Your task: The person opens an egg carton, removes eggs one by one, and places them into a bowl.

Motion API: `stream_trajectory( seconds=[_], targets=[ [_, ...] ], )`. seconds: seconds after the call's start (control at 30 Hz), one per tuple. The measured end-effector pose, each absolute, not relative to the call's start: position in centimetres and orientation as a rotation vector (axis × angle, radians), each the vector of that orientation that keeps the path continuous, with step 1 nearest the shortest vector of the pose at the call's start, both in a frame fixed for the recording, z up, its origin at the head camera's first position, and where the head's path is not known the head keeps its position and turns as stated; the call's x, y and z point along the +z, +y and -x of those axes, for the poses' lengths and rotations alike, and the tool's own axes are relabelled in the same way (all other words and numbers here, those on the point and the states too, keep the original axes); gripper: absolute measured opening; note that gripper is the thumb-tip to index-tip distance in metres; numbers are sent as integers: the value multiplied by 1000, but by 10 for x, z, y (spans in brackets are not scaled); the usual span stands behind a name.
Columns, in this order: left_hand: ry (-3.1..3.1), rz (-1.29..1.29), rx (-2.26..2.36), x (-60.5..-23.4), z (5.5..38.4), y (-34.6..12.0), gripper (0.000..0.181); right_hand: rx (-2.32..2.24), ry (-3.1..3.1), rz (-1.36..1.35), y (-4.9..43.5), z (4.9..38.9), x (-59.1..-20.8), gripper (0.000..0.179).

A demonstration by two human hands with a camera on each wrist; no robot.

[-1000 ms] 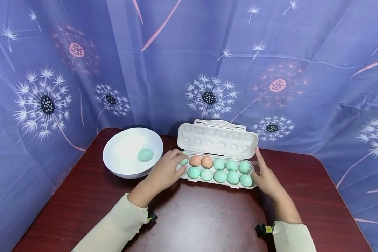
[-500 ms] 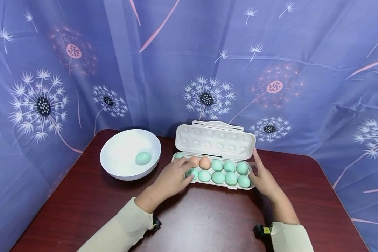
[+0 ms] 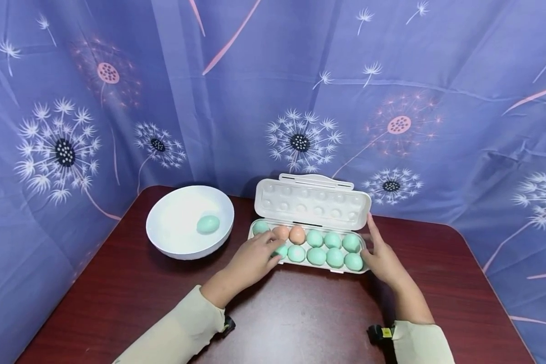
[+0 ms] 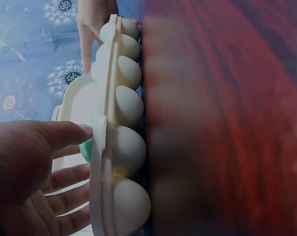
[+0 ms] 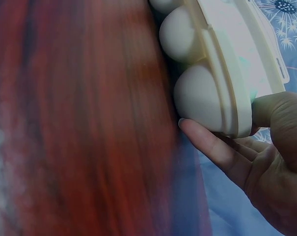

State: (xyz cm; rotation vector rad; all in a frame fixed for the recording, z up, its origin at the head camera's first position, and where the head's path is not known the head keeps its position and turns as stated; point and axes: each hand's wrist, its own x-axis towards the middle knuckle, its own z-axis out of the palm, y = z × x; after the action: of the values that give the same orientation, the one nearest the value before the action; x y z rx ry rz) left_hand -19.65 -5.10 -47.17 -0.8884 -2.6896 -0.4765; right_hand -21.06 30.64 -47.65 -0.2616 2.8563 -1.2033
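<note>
A white egg carton (image 3: 313, 268) lies open on the table, holding green eggs and two orange-brown eggs. My left hand (image 3: 250, 258) is over its left part, thumb and fingers around a front-row green egg (image 3: 281, 251). In the left wrist view, the thumb of my left hand (image 4: 45, 157) touches this green egg (image 4: 86, 150) at the carton rim. My right hand (image 3: 384, 260) grips the carton's right end, with its index finger stretched up beside the raised lid (image 3: 314, 205). In the right wrist view, my right hand (image 5: 271, 157) has fingers under the carton (image 5: 244, 118). My left hand hides the front-left cup.
A white bowl (image 3: 170, 222) with one green egg (image 3: 208, 224) in it stands left of the carton on the dark red table (image 3: 291, 313). A blue curtain (image 3: 236, 116) with dandelion prints hangs close behind the table.
My left hand has moved right, from the back-left green egg to the front-row green egg beside it. My right hand stays on the carton's end.
</note>
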Motion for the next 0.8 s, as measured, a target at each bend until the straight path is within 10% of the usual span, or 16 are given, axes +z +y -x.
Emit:
stream_trajectory(
  seconds=[0.8],
  targets=[
    [-2749, 897, -618, -474, 195, -49, 41, -1219, 2844, 250, 306, 211, -477, 99]
  ],
)
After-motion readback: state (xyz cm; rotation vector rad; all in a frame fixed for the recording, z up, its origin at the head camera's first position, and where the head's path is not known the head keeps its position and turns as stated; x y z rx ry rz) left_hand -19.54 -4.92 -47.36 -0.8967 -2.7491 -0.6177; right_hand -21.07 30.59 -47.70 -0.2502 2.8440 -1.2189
